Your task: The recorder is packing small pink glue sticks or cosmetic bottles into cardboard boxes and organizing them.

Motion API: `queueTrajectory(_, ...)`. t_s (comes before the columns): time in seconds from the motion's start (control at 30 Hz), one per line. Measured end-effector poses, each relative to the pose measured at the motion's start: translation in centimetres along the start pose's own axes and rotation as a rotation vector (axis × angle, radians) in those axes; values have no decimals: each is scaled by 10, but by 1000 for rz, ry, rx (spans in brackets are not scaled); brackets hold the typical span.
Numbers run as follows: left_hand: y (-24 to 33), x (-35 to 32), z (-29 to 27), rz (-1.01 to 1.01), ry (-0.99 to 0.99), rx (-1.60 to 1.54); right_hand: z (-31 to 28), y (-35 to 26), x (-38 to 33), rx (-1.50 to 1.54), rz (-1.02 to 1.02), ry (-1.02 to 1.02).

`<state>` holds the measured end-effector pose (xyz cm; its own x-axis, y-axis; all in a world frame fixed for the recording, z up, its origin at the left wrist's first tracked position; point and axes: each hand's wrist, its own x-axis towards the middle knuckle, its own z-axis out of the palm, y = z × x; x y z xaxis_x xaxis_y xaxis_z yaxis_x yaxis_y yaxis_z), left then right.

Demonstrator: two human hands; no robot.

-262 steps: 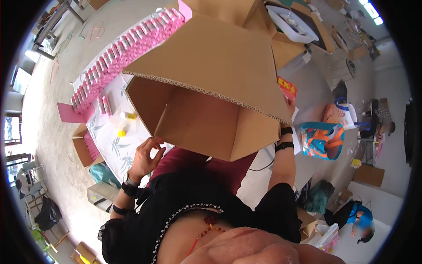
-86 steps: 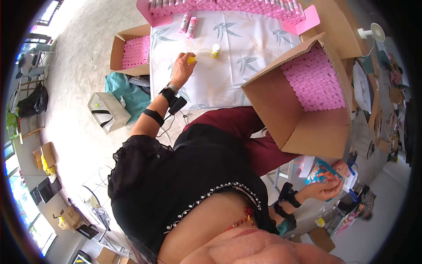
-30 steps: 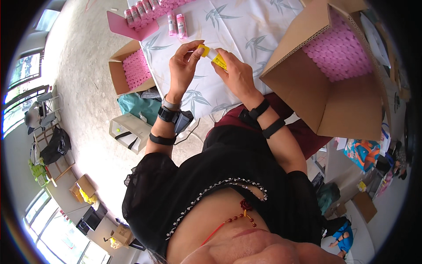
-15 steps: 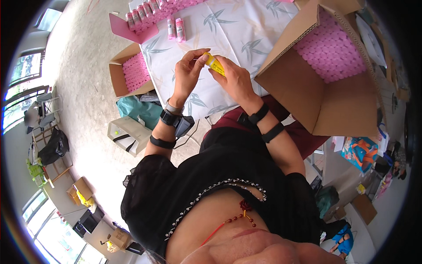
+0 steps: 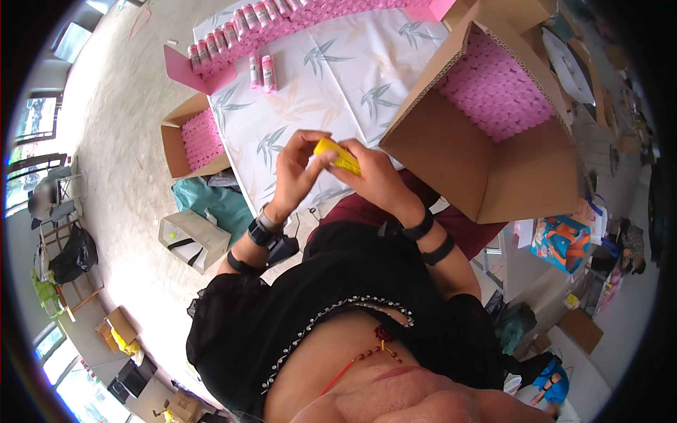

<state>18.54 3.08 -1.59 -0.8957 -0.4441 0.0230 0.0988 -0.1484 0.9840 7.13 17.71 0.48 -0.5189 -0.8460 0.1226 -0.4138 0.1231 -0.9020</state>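
Above the near edge of the table, both my hands are on a small yellow tube (image 5: pixel 346 163) with printing on its side, smeared by motion. My right hand (image 5: pixel 384 185) is closed round it, fingers over the lower side. From the other side, my left hand (image 5: pixel 295 176) pinches its upper left end with the thumb, the index finger curled above. Farther off, two pink-and-white tubes (image 5: pixel 268 74) stand on the patterned white tablecloth (image 5: pixel 317 92). Behind them, a pink tray (image 5: pixel 215 83) holds packed rows of similar tubes (image 5: pixel 229 34).
A large open cardboard box (image 5: pixel 430 134) on my right contains a layer of pink round pieces (image 5: pixel 497 88). At the table's left side is a smaller cardboard box (image 5: pixel 173 151) with similar pink pieces. Below that are a teal bag (image 5: pixel 211 201) and a beige container (image 5: pixel 194 240).
Both hands have drawn nearer to my body with the yellow tube, which has turned a little in their grip. The whole view has shifted, so the table shows lower and more to the left.
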Motion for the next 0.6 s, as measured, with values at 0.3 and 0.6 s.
queueTrajectory(0.3,17,4,16,151,-122,142,-153,-77,-122,124,-13,134)
queueTrajectory(0.6,-1,20,52,54,-121,177,-272,48,-307,130,207,1369)
